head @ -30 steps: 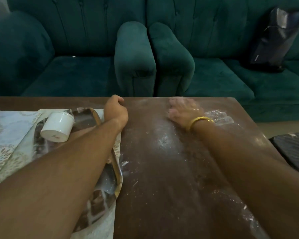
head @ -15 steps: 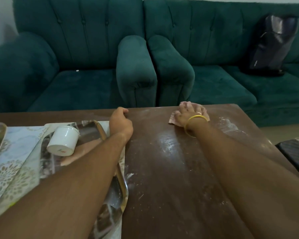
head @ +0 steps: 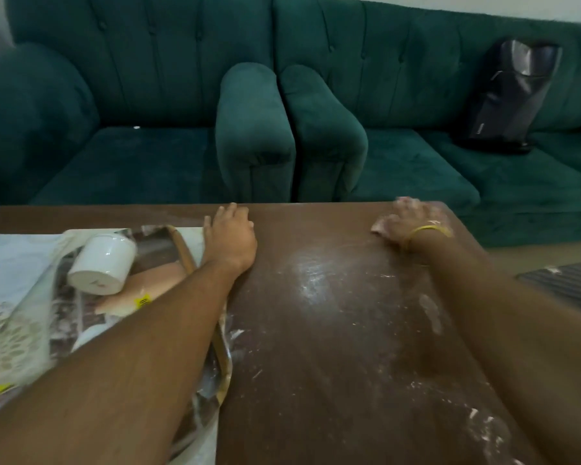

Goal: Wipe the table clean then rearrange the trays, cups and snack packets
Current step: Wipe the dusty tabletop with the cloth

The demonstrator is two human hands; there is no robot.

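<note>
Head view: cloth swept to the counter's far right corner.
Right hand presses it flat; left hand stays loosely curled, empty.

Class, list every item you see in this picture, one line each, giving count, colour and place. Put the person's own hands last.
table: one, dark brown, foreground, streaked with white powder
runner: one, pale patterned, left end of table
tray: one, mirrored with gold rim, on the runner
cup: one, white, on its side on the tray
snack packet: one, beige with yellow tag, on the tray, touching the cup
cloth: one, pinkish, table's far right corner
sofas: two, teal green, behind the table
bag: one, black, on the right sofa
mat: one, dark ribbed, floor at right
bangle: one, gold, right wrist
left hand: rests on table beside tray
right hand: presses the cloth
</note>
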